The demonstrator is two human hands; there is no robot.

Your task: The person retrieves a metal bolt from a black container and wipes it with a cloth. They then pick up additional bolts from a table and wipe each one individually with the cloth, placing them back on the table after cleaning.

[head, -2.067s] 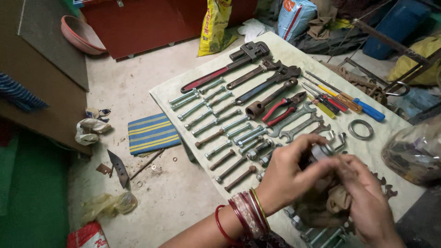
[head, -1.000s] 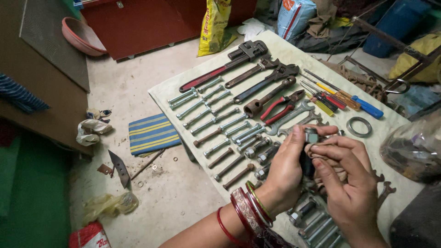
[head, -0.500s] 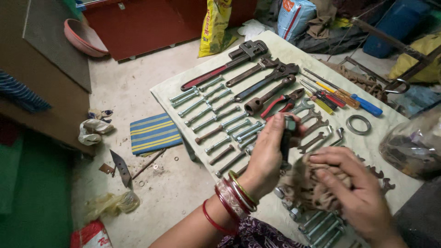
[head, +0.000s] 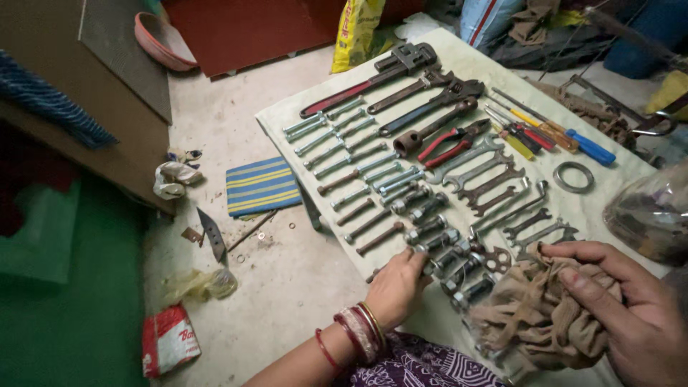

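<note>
The left hand (head: 396,287), low and centre in the frame, had its fingers curled narrow around a bolt (head: 424,252) at the near end of the bolt rows on the pale sheet (head: 469,61), while the right hand (head: 631,315) at lower right gripped a crumpled tan rag (head: 534,315) bunched in closed fingers. Risk as judged: the bolts lay close together, so a nudge from the left hand could roll neighbours out of line or off the sheet's near edge. The trailing rag hung just beside the small spanners (head: 527,226) and could snag and drag them.
</note>
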